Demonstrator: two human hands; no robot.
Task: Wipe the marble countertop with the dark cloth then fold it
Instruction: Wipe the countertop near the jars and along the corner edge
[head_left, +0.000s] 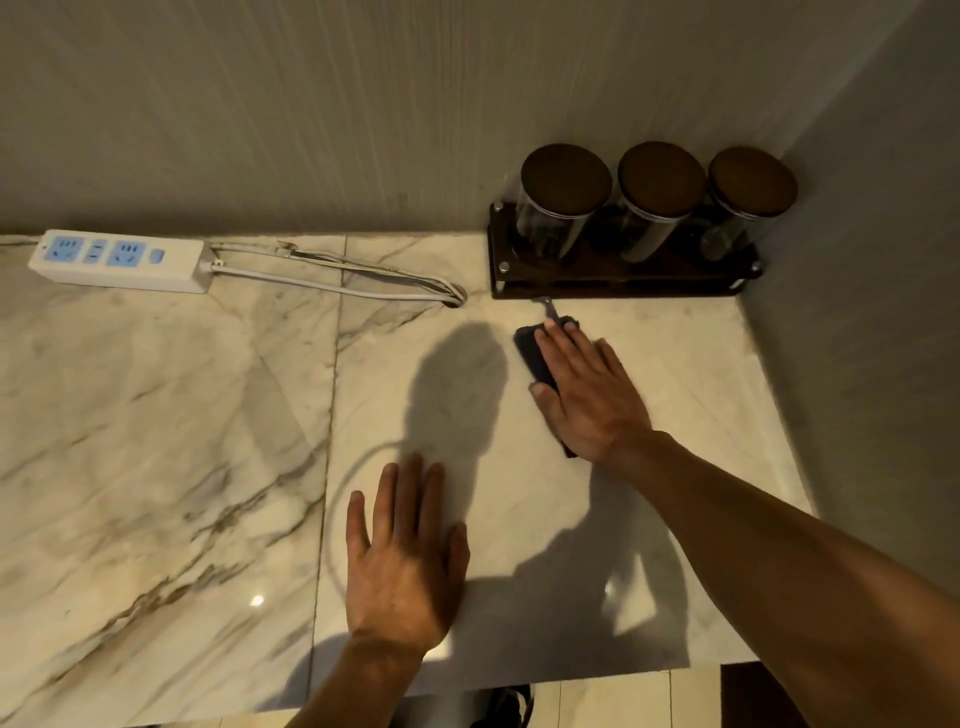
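The dark cloth (534, 353) lies flat on the marble countertop (156, 415), just in front of the jar rack. My right hand (587, 389) presses down on it with fingers spread, covering most of it; a dark edge shows left of the fingers and a corner under the wrist. A small hanging loop of the cloth pokes out toward the rack. My left hand (405, 556) rests palm-down and flat on the bare marble nearer the front edge, holding nothing.
A dark wooden rack (623, 283) with three lidded glass jars stands in the back right corner by the walls. A white power strip (122, 260) and its cable (363, 286) lie along the back wall. The counter's front edge runs below my left wrist.
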